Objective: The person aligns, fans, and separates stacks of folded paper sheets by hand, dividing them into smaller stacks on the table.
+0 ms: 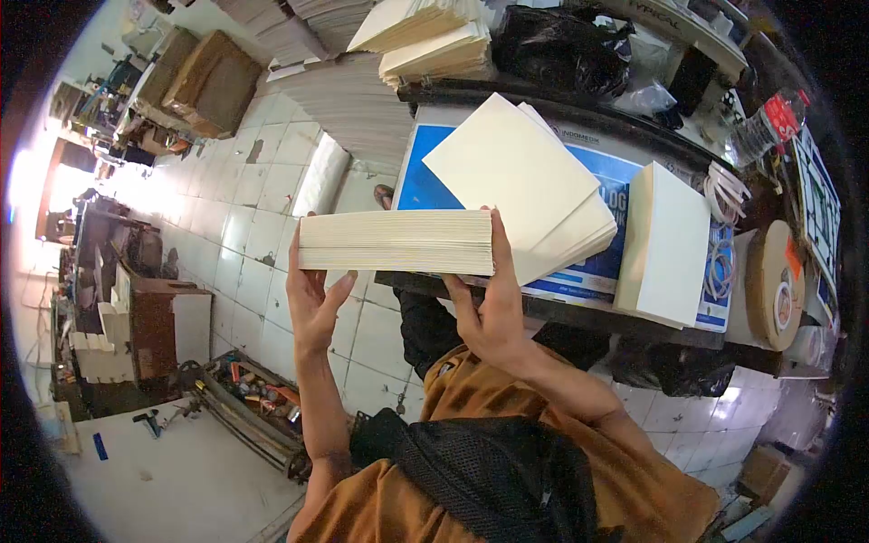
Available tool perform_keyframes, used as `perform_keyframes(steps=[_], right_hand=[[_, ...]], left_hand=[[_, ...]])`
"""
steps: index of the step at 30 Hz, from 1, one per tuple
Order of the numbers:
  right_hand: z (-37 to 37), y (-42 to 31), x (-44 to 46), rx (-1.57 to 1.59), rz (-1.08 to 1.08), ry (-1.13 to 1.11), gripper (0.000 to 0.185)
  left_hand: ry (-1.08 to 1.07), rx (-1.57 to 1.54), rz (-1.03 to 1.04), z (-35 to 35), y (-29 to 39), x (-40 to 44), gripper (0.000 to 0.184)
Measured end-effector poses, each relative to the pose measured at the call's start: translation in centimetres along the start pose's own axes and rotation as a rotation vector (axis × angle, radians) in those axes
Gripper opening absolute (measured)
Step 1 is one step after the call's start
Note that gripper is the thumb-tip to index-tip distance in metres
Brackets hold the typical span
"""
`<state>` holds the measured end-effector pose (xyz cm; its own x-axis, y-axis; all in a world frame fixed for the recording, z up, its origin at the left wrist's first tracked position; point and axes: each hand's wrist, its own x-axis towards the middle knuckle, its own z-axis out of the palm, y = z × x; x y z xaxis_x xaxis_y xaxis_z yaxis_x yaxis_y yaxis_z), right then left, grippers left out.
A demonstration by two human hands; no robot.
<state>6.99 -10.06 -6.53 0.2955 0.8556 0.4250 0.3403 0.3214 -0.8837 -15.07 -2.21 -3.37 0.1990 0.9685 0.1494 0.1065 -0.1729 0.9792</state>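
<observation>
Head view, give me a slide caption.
Both hands hold a thick paper stack, with more paper on a blue sheet beyond.

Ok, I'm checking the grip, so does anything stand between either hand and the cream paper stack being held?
Nothing visible does. The bare left hand and right hand hold the cream paper stack directly at opposite ends; the fanned cream sheets lie beyond it, not in between.

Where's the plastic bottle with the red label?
In the head view, the bottle is at the upper right, just above the white cord and well to the right of the held stack.
</observation>
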Motion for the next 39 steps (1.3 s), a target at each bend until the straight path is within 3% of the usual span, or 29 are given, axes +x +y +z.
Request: perform_keyframes(steps=[2,4,9,10,13,14,17,18,21,31,34,39], right_hand=[[-0.7,0.3,0.3,0.021,0.014,-0.014,0.075],[-1.0,0.5,0.7,0.086,0.033,-0.004,0.071],[-1.4,0.0,0.6,0.139,0.087,0.008,0.067],[-1.5,0.0,0.6,0.136,0.08,0.009,0.068],[-2.2,0.2,1.0,0.071,0.033,0.003,0.069],[-2.7,0.2,1.0,0.04,0.02,0.004,0.07],[-5.8,-0.1,1.0,-0.048,0.028,-0.055,0.066],[-6.4,0.0,1.2,-0.075,-0.016,-0.032,0.053],[-8.1,-0.6,2.0,-0.212,-0.016,-0.262,0.046],[-7.2,-0.9,2.9,-0.319,-0.146,-0.282,0.022],[-6.6,-0.2,2.9,-0.231,-0.186,-0.222,0.016],[-7.0,0.8,3.7,0.067,-0.103,-0.373,0.014]], left_hand=[[-0.009,0.007,-0.023,-0.2,0.3,0.1,0.099],[-0.13,0.309,-0.046,-1.7,1.7,1.2,0.106],[-0.34,1.343,0.425,1.9,7.4,3.9,0.116],[-0.411,1.254,0.534,3.3,7.3,4.3,0.101],[-0.624,1.157,0.451,5.5,6.8,5.2,0.078],[-0.595,1.102,0.502,6.2,7.1,5.3,0.06],[-0.574,1.134,0.407,6.6,6.5,5.3,0.061],[-0.571,1.133,0.421,6.8,6.4,5.3,0.059],[-0.564,1.145,0.435,7.0,6.1,5.0,0.056],[-0.558,1.192,0.418,6.9,5.8,5.0,0.058],[-0.562,1.19,0.424,6.9,5.8,5.1,0.059],[-0.569,1.187,0.438,6.7,5.6,5.1,0.058]])
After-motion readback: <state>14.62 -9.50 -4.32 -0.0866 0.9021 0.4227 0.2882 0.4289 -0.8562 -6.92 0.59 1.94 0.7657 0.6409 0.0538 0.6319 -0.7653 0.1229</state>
